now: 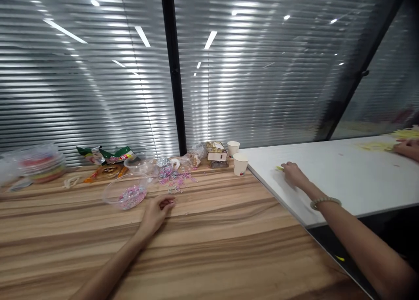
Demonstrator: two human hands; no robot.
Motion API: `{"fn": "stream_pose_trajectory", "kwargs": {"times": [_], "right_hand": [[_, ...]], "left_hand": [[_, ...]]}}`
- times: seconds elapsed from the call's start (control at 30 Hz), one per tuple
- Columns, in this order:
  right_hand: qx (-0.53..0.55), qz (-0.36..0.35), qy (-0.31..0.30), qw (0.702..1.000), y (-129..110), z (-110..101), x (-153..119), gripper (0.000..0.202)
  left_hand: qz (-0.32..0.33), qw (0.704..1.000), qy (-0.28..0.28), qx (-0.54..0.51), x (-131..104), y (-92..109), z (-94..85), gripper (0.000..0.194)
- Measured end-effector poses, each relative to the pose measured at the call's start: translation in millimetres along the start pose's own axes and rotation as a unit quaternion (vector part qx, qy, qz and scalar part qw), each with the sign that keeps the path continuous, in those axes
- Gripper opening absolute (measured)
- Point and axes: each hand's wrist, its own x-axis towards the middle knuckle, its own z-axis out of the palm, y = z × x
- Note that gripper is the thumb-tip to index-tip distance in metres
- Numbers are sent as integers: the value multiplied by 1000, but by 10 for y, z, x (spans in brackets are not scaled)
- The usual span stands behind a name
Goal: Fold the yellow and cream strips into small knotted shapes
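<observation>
My left hand (pixel 156 212) rests on the wooden table (pixel 196 247), its fingers curled together around something I cannot make out. Just left of it is a clear plastic bowl (pixel 126 193) with small pink and pale blue pieces inside. Beyond the fingertips, a loose pile of similar pieces (pixel 176 180) is scattered on the wood. Over the white table (pixel 327 173), my right hand (pixel 293 176), with a beaded bracelet on the wrist, pinches a small yellow piece (pixel 279 168).
Two paper cups (pixel 240 164) stand near the tables' seam. Stacked lidded tubs (pixel 42 162), green snack bags (pixel 113 155) and a brown box (pixel 216 153) line the window side. Another person's hand (pixel 407 148) is at the far right by yellow strips (pixel 376 146).
</observation>
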Motion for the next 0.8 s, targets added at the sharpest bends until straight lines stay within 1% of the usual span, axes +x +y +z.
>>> {"fn": "stream_pose_trajectory", "kwargs": {"times": [0.1,0.17,0.2,0.27,0.33,0.4,0.43,0.47,0.53,0.57,0.63,0.67,0.7,0.77,0.8], "right_hand": [[21,-66,10,998,-209,-146,-240,29],[85,-134,34,987,-444,-284,-457,30],[129,-165,47,977,-598,-372,-576,30],[228,-216,59,948,-977,-585,-815,27],[314,-238,69,916,-1431,-815,-1023,20],[405,-231,38,884,-1915,-1009,-1169,19],[451,-224,8,864,-2155,-1077,-1214,19],[499,-219,-28,838,-2385,-1118,-1240,21],[594,-209,-93,771,-2796,-1126,-1250,26],[631,-196,-108,743,-2968,-1100,-1239,28],[682,-166,-117,703,-3228,-1014,-1208,31],[697,-158,-113,690,-3312,-968,-1193,31],[703,-155,-112,685,-3365,-925,-1183,32],[708,-155,-111,680,-3392,-863,-1175,33],[710,-157,-114,677,-3377,-848,-1177,33]], "left_hand": [[-38,997,14,-67,-13,8,-10,23],[-45,995,19,-87,-20,9,-8,22],[-42,995,18,-93,-22,5,-4,21],[-29,994,6,-102,-24,-9,6,20],[-10,994,-8,-111,-24,-25,15,18],[3,992,-9,-123,-28,-34,21,17],[4,991,-6,-132,-32,-34,21,17],[5,990,-2,-141,-38,-31,21,16],[5,988,2,-155,-56,-23,15,15],[8,988,2,-155,-68,-17,10,15],[21,990,-5,-136,-95,-2,-3,17],[31,992,-17,-119,-109,10,-11,19],[42,993,-35,-100,-124,26,-18,21],[67,993,-75,-62,-150,72,-30,26],[81,992,-83,-46,-160,101,-33,26]]}}
